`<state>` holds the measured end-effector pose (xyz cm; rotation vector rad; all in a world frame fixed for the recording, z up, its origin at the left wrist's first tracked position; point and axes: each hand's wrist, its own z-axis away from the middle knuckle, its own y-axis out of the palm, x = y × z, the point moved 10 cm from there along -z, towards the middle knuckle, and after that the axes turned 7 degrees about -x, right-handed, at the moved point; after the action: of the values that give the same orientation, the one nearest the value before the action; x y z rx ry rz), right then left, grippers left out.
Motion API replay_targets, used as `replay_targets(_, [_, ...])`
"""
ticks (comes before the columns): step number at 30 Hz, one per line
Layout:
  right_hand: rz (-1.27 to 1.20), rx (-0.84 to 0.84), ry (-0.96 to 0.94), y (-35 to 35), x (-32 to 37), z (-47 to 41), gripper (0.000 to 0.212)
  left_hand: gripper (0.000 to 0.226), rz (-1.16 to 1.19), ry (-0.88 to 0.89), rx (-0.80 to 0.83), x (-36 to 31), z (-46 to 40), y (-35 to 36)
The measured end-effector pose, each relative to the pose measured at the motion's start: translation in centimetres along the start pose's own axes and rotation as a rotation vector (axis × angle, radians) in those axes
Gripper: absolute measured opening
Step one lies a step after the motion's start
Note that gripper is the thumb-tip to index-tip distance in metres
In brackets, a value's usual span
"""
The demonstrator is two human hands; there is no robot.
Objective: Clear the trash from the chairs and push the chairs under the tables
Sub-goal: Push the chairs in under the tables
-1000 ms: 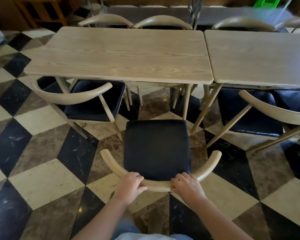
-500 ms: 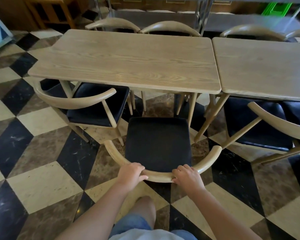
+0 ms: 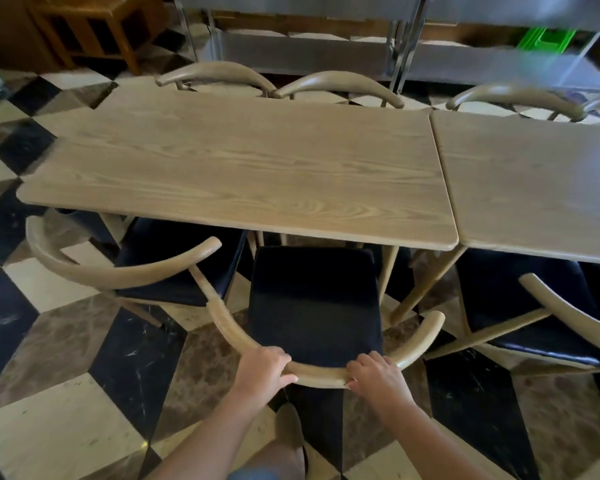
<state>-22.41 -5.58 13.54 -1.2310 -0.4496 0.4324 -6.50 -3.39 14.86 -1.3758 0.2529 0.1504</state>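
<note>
Fingers of my left hand and right hand curl over the curved back rail of the chair, both gripping it. The chair's dark seat has its front edge just under the near edge of the table, toward that table's right corner; the rest sticks out over the floor.
</note>
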Motion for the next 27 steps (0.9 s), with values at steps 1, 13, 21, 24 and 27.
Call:
replay_targets(1, [-0.006,-0.003,0.002,-0.2,-0.3,-0.8,0.033,0.041,-0.004,0.006,0.0,0.3,-1.0,-0.2])
replay_targets(13, [0.017,-0.045,0.082,-2.3,-3.5,-9.4,0.022,0.043,-0.029,0.026,0.012,3.4,-10.0,-2.3])
replay_targets(21, [-0.009,-0.081,0.033,-3.5,-4.3,-12.3,0.033,0.038,-0.061,0.058,0.058,4.5,-13.1,-3.0])
replay_targets(24, [-0.014,-0.14,0.011,-3.7,-4.3,-12.5,0.033,0.035,-0.034,0.079,-0.004,4.3,-12.8,-3.2])
replay_targets(27, [-0.012,-0.134,0.001,-3.7,-4.3,-12.4,0.031,0.033,-0.053,0.085,-0.042,4.3,-12.4,-3.2])
